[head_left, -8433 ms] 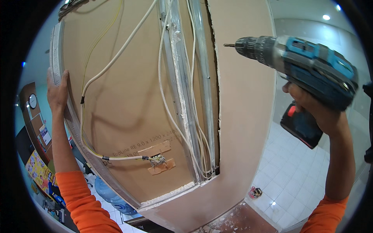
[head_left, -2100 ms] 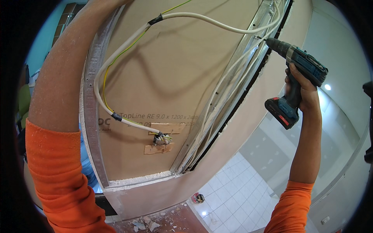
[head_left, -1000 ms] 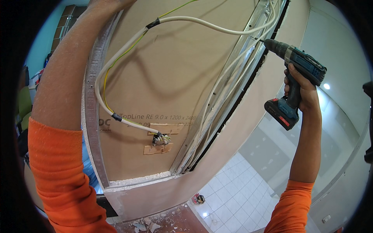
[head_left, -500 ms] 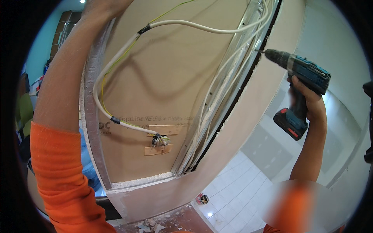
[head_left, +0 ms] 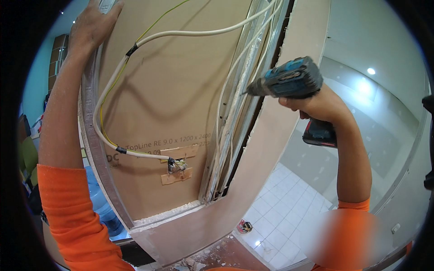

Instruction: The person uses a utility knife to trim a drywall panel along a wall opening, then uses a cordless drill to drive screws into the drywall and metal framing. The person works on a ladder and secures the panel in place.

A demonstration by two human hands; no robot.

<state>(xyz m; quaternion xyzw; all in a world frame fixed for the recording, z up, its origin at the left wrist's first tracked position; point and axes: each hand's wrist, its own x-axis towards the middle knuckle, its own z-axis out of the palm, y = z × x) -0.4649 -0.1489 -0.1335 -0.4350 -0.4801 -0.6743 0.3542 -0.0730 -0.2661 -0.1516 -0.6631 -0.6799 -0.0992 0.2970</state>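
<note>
My right hand (head_left: 312, 106) is wrapped round the grip of a blue and black cordless drill (head_left: 294, 79). The drill points left, its tip close to the metal channel (head_left: 247, 97) at the wall opening's right side. Up at the left, my left hand (head_left: 90, 29) grips the metal stud (head_left: 92, 74) on the opening's left edge, thumb on the near side; some fingertips are cut off by the picture's top. Between them lies a brown board (head_left: 167, 90). A thick white cable (head_left: 176, 34) loops across it, with a yellow-green wire (head_left: 103, 106) taped alongside.
The cable ends in a bundle of bare wires (head_left: 177, 165) between two wooden strips (head_left: 176, 176). Thin white cables run down the right channel. Broken plaster bits (head_left: 199, 262) lie below. A small container (head_left: 244, 226) stands on the white tiled floor (head_left: 275, 230); blue water bottles (head_left: 101, 203) stand at left.
My right hand has swung the drill left, from beside the opening's outer edge to the metal channel, and turned it. My left hand now shows lower on the left stud. The view has shifted.
</note>
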